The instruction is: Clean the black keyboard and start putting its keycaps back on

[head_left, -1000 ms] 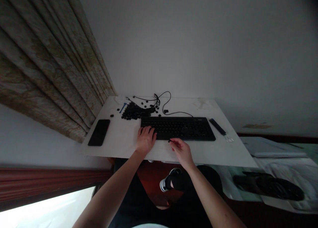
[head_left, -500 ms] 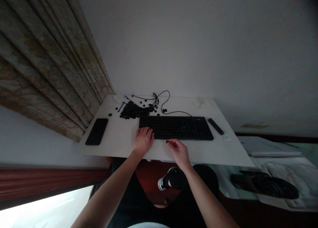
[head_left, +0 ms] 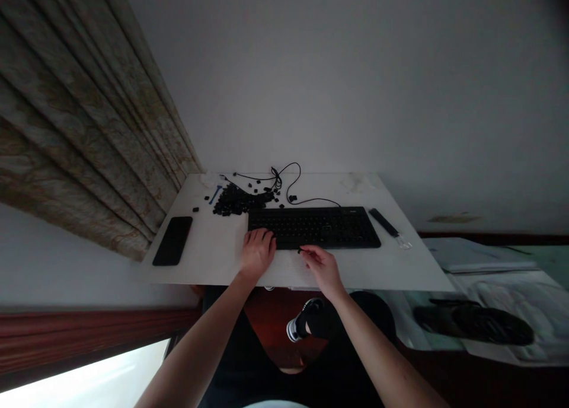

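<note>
Keyboard [head_left: 311, 227]: flat on the tabletop [head_left: 213, 265], long side towards the person, an arrangement that appears to put its keys within reach of both hands.
Left hand [head_left: 258, 254]: palm down at the keyboard's near left corner, fingers close together and slightly bent over the keys. It probably steadies that end; pressure cannot be confirmed.
Right hand [head_left: 323, 270]: just off the keyboard's near edge, thumb and fingertips pinching a black piece [head_left: 299, 251]. The tip grip leaves most of the piece exposed, presumably for fine control or a look at it.
Black piece: at the keyboard's near edge, left of the right hand; type and contact with the edge cannot be told.
Pile [head_left: 237, 201]: small black parts, apparently keycaps, heaped beyond the keyboard's far left corner, with strays around it. The spot seems chosen to keep them together and within reach.
Blue tool [head_left: 216, 195]: beyond the pile's left side as seen from the keyboard, unheld.
Cable [head_left: 315, 199]: runs from the keyboard's far edge and bunches behind it, likely to spare the near side.
Phone [head_left: 173, 241]: flat, well left of the keyboard, seemingly set aside.
Black strip [head_left: 383, 222]: slanted just beside the keyboard's right end, clear tip outward; purpose undetermined.
</note>
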Motion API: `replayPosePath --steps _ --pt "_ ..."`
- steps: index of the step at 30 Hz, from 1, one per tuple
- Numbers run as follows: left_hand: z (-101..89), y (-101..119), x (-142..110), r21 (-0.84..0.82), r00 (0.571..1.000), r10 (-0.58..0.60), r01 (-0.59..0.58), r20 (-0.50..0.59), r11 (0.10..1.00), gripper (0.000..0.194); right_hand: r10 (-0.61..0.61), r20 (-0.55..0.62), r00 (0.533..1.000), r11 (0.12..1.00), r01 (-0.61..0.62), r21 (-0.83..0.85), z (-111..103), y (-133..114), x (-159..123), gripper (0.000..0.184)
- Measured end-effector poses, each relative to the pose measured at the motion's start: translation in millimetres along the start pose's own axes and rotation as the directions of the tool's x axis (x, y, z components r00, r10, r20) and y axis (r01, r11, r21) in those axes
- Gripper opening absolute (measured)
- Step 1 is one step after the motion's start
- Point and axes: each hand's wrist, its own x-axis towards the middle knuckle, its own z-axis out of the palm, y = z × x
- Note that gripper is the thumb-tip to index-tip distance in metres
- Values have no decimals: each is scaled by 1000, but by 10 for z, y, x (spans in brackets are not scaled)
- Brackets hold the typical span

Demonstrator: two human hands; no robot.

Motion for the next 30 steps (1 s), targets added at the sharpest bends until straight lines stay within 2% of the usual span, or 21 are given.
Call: replayPosePath --steps 3,6,11,15,21,30 --pt "9 -16 13 -7 1000 -10 10 -9 1000 14 -19 21 1000 1000 19 -3 31 -159 119 38" --pt "15 -39 26 -18 996 -68 67 -56 998 16 -50 84 995 998 52 -19 141 -343 352 30" --pt "42 -97 38 -79 974 -177 168 -139 983 22 71 203 977 997 -76 16 455 -543 824 15" --pt "62 -161 53 -195 959 -244 214 -146 957 23 166 208 964 986 -163 -32 633 -582 1062 7" --pt "70 -238 71 -369 937 -317 246 -147 896 22 231 215 949 972 -213 -103 715 -565 1206 8" --pt "71 -253 77 -385 935 -322 246 -147 890 24 209 270 940 972 -168 -167 742 -508 1276 10"
